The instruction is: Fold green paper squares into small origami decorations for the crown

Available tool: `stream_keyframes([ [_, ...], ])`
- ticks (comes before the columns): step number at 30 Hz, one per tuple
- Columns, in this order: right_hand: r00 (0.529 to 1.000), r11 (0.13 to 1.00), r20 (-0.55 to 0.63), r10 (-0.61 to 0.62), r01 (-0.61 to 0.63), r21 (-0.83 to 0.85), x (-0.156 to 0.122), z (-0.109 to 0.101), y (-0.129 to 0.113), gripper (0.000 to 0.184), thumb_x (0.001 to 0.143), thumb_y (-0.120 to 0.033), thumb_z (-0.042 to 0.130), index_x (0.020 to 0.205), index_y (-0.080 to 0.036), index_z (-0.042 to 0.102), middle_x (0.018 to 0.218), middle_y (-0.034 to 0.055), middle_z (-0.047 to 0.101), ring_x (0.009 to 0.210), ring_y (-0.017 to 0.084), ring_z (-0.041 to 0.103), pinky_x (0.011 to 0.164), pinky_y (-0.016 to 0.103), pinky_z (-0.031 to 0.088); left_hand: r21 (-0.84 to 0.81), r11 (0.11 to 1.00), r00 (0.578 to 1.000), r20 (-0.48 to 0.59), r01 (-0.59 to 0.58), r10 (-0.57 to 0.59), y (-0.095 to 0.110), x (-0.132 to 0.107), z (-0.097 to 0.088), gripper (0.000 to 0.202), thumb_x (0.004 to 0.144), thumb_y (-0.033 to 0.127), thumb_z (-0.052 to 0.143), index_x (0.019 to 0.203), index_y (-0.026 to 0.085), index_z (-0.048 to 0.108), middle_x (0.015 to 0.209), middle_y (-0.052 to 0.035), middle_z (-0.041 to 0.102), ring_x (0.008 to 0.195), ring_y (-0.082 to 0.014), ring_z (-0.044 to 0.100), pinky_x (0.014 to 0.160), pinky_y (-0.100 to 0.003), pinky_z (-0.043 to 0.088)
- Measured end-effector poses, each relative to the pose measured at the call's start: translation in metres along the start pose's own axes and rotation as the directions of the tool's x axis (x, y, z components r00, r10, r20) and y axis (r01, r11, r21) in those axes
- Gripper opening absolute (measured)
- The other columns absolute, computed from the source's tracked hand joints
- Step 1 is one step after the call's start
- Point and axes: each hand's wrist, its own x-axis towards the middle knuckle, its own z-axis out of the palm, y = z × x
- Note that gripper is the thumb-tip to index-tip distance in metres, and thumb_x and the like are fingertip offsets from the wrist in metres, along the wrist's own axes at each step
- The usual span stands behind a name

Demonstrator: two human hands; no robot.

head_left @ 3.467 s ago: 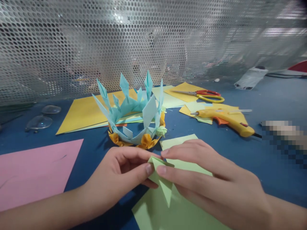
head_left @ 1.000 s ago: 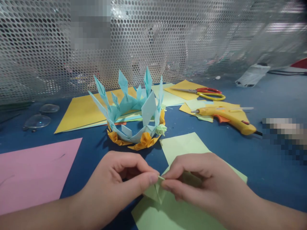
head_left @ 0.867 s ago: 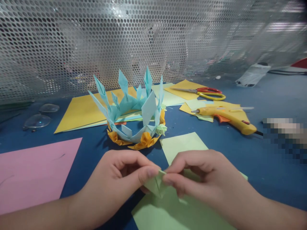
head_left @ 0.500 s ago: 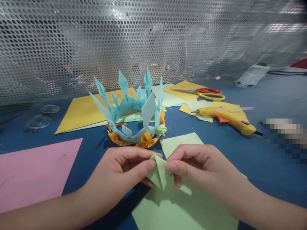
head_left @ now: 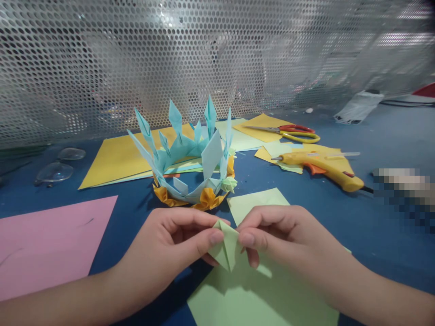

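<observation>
A small folded piece of light green paper (head_left: 228, 253) is held up between both hands, its crease running down the middle. My left hand (head_left: 183, 240) pinches its left side with thumb and fingers. At its right edge, my right hand (head_left: 275, 231) grips it between thumb and forefinger. Beneath the hands lie sheets of light green paper (head_left: 272, 299), partly in their shadow. Just beyond stands a light blue folded-paper crown (head_left: 176, 154) with tall points, trimmed along its base with orange paper pieces (head_left: 209, 199) and light green ones.
A pink sheet (head_left: 50, 240) lies on the left, with glasses (head_left: 54, 173) behind it. Yellow sheets (head_left: 112, 158) sit under the crown's far side. Scissors (head_left: 285, 131) and a yellow hot glue gun (head_left: 319, 165) rest on paper at right. A perforated metal screen (head_left: 136, 59) stands at the back.
The left thumb has shifted slightly right over the fold's central crease, and the folded paper's flap looks flatter. Both hands keep their hold.
</observation>
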Motion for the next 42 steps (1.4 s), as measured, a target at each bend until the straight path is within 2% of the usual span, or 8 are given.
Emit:
stream_keyframes([
  [6,1.000,1.000,0.020,-0.015,0.015,-0.011,0.000,0.000,0.000,0.026,0.075,-0.039,0.078,0.062,-0.020,0.066,0.054,-0.0049,0.058,0.053,0.009,0.054,0.055,0.017,0.047,0.164,0.986,0.998,-0.049,-0.020,0.028,0.003,0.000,0.002,0.009,0.073,0.027,0.076,0.078,0.020,0.080,0.066,-0.0005,0.076,0.061,-0.0167,0.071,0.053,-0.020,0.058],
  [9,0.999,1.000,0.031,-0.009,0.008,0.008,-0.001,0.000,0.000,0.019,0.076,-0.031,0.076,0.063,-0.020,0.067,0.055,-0.0055,0.059,0.053,0.008,0.054,0.055,0.015,0.047,0.279,0.960,0.995,-0.079,-0.033,0.057,0.007,0.004,0.003,0.024,0.072,0.038,0.075,0.085,0.018,0.078,0.062,-0.0031,0.074,0.063,-0.0214,0.071,0.054,-0.026,0.059],
  [14,1.000,0.998,0.003,0.006,-0.006,-0.058,-0.003,0.003,0.004,0.012,0.075,-0.023,0.072,0.064,-0.021,0.068,0.055,-0.0043,0.060,0.052,0.010,0.054,0.051,0.017,0.046,0.350,0.935,0.994,-0.075,-0.053,0.085,0.011,0.007,0.004,0.027,0.072,0.041,0.074,0.085,0.018,0.077,0.059,-0.0025,0.071,0.063,-0.0210,0.069,0.055,-0.026,0.057],
  [16,0.999,0.991,-0.009,-0.035,0.033,-0.130,-0.004,0.004,0.006,0.011,0.075,-0.024,0.072,0.064,-0.022,0.069,0.055,-0.0041,0.062,0.051,0.010,0.054,0.050,0.017,0.045,0.358,0.932,0.994,-0.076,-0.047,0.080,0.008,0.005,0.004,0.025,0.071,0.039,0.074,0.083,0.017,0.076,0.059,-0.0022,0.070,0.062,-0.0201,0.068,0.055,-0.025,0.056],
  [21,0.958,0.897,0.019,-0.286,0.275,-0.346,-0.006,0.002,0.011,0.009,0.076,-0.020,0.076,0.070,-0.026,0.073,0.065,-0.0061,0.068,0.058,0.010,0.058,0.056,0.015,0.045,0.342,0.939,0.996,-0.056,-0.044,0.067,-0.003,-0.003,-0.001,0.010,0.073,0.027,0.072,0.070,0.017,0.073,0.061,-0.0005,0.070,0.058,-0.0137,0.064,0.052,-0.018,0.051],
  [24,0.942,0.856,0.049,-0.333,0.323,-0.404,-0.007,0.000,0.011,0.012,0.075,-0.015,0.077,0.074,-0.027,0.073,0.068,-0.0069,0.070,0.060,0.009,0.060,0.059,0.013,0.046,0.293,0.955,0.997,-0.044,-0.042,0.058,-0.006,-0.006,-0.003,0.008,0.075,0.022,0.070,0.068,0.018,0.071,0.062,0.0018,0.069,0.057,-0.0095,0.060,0.053,-0.013,0.049],
  [34,0.935,0.832,-0.001,-0.355,0.316,-0.455,-0.010,0.003,0.013,0.012,0.080,-0.023,0.071,0.069,-0.026,0.071,0.065,-0.0034,0.070,0.058,0.013,0.062,0.056,0.022,0.048,0.216,0.976,0.999,-0.005,-0.038,0.040,-0.009,-0.004,-0.003,0.013,0.075,0.027,0.075,0.066,0.019,0.072,0.063,0.0010,0.071,0.058,-0.0095,0.058,0.052,-0.014,0.045],
  [42,0.952,0.883,-0.097,-0.291,0.228,-0.411,-0.007,0.006,0.010,0.021,0.082,-0.025,0.066,0.061,-0.023,0.063,0.060,-0.0029,0.065,0.056,0.012,0.057,0.053,0.021,0.046,0.217,0.976,1.000,-0.014,-0.017,0.020,-0.004,-0.006,0.000,0.006,0.068,0.015,0.077,0.065,0.019,0.075,0.065,0.0021,0.073,0.060,-0.0099,0.061,0.056,-0.014,0.049],
])
